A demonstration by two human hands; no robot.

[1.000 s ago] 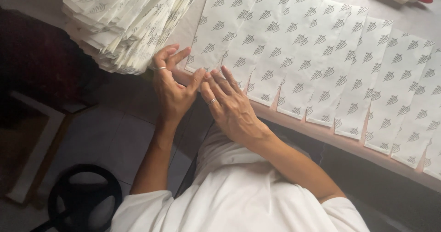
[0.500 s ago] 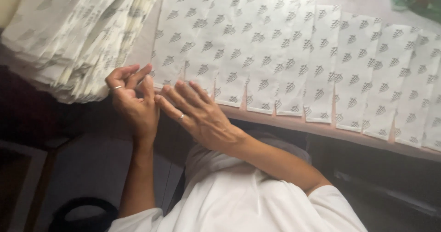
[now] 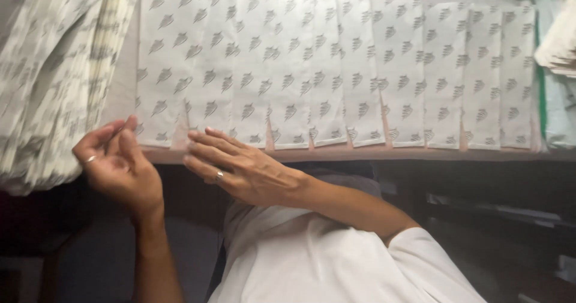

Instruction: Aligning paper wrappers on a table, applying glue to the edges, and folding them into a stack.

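Paper bags (image 3: 336, 69) with grey leaf prints are lying flat in an overlapping row along the table edge (image 3: 360, 155). Since a moment ago, both hands have been sliding left along that row, and more bags are showing on the right. Left hand (image 3: 117, 162) is hovering just off the table, fingers loosely curled, holding nothing. Right hand (image 3: 240, 165) is spread open and empty, fingertips just beside the first bag's bottom edge. A thick, soft-looking stack of bags (image 3: 54, 81) is sitting at the left. Open room is lying below the table edge.
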